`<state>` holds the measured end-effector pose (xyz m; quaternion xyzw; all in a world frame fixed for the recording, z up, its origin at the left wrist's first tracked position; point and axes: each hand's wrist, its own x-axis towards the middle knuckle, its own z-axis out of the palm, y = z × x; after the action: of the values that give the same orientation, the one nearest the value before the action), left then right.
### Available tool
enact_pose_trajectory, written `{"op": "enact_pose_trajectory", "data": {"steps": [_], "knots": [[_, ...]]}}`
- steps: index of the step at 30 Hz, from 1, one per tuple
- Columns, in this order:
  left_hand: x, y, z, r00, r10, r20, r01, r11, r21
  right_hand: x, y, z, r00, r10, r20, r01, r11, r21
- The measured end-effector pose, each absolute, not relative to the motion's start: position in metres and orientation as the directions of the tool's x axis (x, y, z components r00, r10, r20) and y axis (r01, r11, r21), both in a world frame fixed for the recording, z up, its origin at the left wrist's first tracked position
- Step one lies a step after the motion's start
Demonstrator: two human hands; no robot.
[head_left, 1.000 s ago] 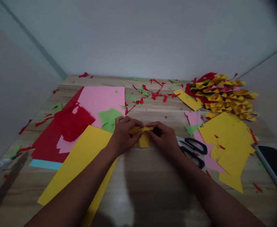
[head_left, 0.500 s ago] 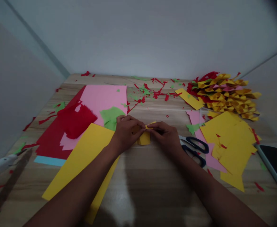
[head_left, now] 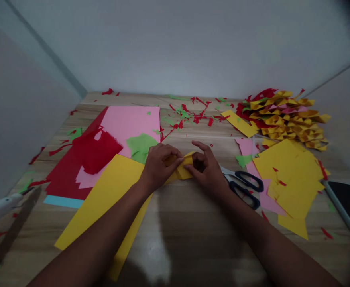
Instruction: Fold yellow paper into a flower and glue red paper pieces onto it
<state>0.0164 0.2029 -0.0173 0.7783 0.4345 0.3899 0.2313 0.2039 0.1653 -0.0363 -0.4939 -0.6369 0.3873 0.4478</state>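
Between my hands is a small piece of folded yellow paper (head_left: pixel 184 173), held just above the table. My left hand (head_left: pixel 157 165) pinches its upper left part between thumb and fingers. At the paper's right edge, my right hand (head_left: pixel 210 172) grips it with the thumb in front and curled fingers behind, its index finger raised off. The fingers partly cover the folds. Right beside my right hand lie scissors (head_left: pixel 248 180) with dark handles, their blades partly hidden behind the hand. A large yellow sheet (head_left: pixel 103 203) extends under my left forearm.
Pink (head_left: pixel 136 119) and red sheets (head_left: pixel 63 171) lie at the left with crumpled red paper (head_left: pixel 97 153). Yellow cut pieces (head_left: pixel 291 175), a phone (head_left: pixel 347 203) and a cluster of folded yellow paper (head_left: pixel 294 119) are at the right. A white tool (head_left: pixel 4 205) stands at the left edge.
My right hand has shifted its grip down the paper's right side and lifted its index finger. The yellow paper now shows more of its face. My left hand keeps its pinch.
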Motion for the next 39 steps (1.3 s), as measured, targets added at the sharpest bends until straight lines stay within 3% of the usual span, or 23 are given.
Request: {"op": "enact_pose_trajectory", "data": {"steps": [4, 12, 18, 24, 35, 39], "knots": [[0.017, 0.203, -0.020, 0.288, 0.863, 0.415, 0.483, -0.505, 0.715, 0.204, 0.166, -0.038, -0.011, 0.973, 0.229, 0.182, 0.227, -0.957], [0.017, 0.200, -0.020, 0.275, 0.871, 0.408, 0.496, -0.492, 0.716, 0.204, 0.165, -0.032, -0.078, 0.962, 0.261, 0.381, 0.271, -0.884], [0.017, 0.200, -0.017, 0.375, 0.816, 0.440, 0.513, -0.578, 0.635, 0.205, 0.166, -0.029, 0.015, 0.955, 0.296, 0.367, 0.270, -0.890], [0.018, 0.197, -0.015, 0.404, 0.796, 0.449, 0.493, -0.604, 0.626, 0.204, 0.166, -0.027, -0.034, 0.915, 0.402, 0.389, 0.382, -0.838], [0.017, 0.196, -0.015, 0.329, 0.801, 0.500, 0.549, -0.593, 0.589, 0.203, 0.163, -0.030, 0.119, 0.958, 0.260, 0.277, 0.220, -0.935], [0.018, 0.196, -0.016, 0.356, 0.804, 0.476, 0.573, -0.590, 0.569, 0.202, 0.165, -0.026, 0.112, 0.950, 0.292, 0.298, 0.248, -0.922]]}}
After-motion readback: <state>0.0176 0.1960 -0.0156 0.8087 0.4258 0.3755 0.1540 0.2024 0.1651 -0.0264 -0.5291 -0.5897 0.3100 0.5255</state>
